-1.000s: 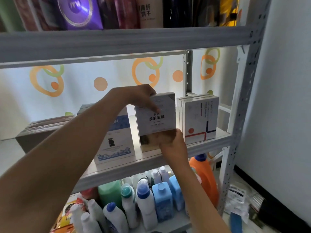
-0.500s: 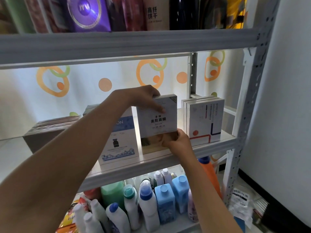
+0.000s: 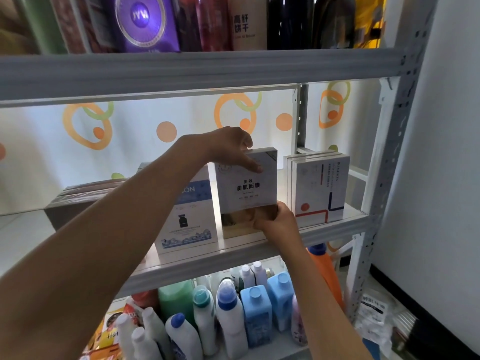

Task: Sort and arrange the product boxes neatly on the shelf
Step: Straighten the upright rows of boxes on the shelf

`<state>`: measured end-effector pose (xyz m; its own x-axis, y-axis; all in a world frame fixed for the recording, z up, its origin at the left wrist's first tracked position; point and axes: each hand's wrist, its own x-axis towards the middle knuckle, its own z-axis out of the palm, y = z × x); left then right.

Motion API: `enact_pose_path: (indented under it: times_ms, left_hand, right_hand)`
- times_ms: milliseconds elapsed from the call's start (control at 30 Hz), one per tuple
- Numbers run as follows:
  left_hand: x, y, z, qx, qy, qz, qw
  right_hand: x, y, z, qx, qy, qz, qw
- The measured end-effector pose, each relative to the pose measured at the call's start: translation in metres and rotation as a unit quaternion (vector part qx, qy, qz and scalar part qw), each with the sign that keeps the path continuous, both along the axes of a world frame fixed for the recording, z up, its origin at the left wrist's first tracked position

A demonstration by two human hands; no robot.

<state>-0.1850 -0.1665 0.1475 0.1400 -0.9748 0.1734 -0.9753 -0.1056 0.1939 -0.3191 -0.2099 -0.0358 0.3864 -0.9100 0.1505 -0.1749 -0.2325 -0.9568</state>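
1. Holding a pale grey cardboard mask box with black Chinese lettering and a gold lower band (image 3: 246,188), a person steadies it upright on the middle board of a grey metal shelf (image 3: 233,258).
2. From above, the left hand (image 3: 228,146) curls over the box's top left corner; its grip pinches the box, one finger lying across the front face and the rest hidden behind the top edge.
3. From below, the right hand (image 3: 275,219) holds the box's lower right corner, its grip closed around the gold band with the fingertips against the front.
4. Just left of the held box stands a white rectangular box with a blue band and a small bottle picture (image 3: 188,216), its upper part hidden by the left forearm.
5. To the right, a clear gap apart, stands a row of white flat boxes printed with red and navy lines (image 3: 319,188), upright and close together near the shelf's right post.
6. At the far left of the same board lies a brown carton wrapped in clear film (image 3: 78,201).
7. On the board below stand plastic bottles with blue, white and teal caps (image 3: 233,307), beside an orange detergent jug (image 3: 324,271).
8. On the top board stand a purple box with a round emblem (image 3: 145,22) and other packages.
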Motion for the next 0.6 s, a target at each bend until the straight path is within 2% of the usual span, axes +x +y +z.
enact_pose_path:
  times_ms: [200, 400, 500, 600]
  left_hand:
    - [-0.014, 0.001, -0.002, -0.039, -0.034, -0.019, 0.998]
    - [-0.044, -0.007, -0.002, -0.168, -0.064, -0.084, 0.98]
    - [-0.063, -0.019, -0.003, -0.184, -0.061, -0.109, 0.975]
    - [-0.081, -0.038, -0.008, -0.166, -0.031, -0.127, 0.977]
  right_hand:
    - [-0.01, 0.008, 0.002, -0.001, 0.015, 0.01, 1.0]
    - [-0.031, 0.018, -0.006, 0.001, 0.016, 0.011, 1.0]
    - [-0.053, 0.019, -0.008, -0.022, -0.02, -0.027, 0.999]
    - [-0.079, 0.009, -0.005, -0.029, -0.094, -0.112, 0.989]
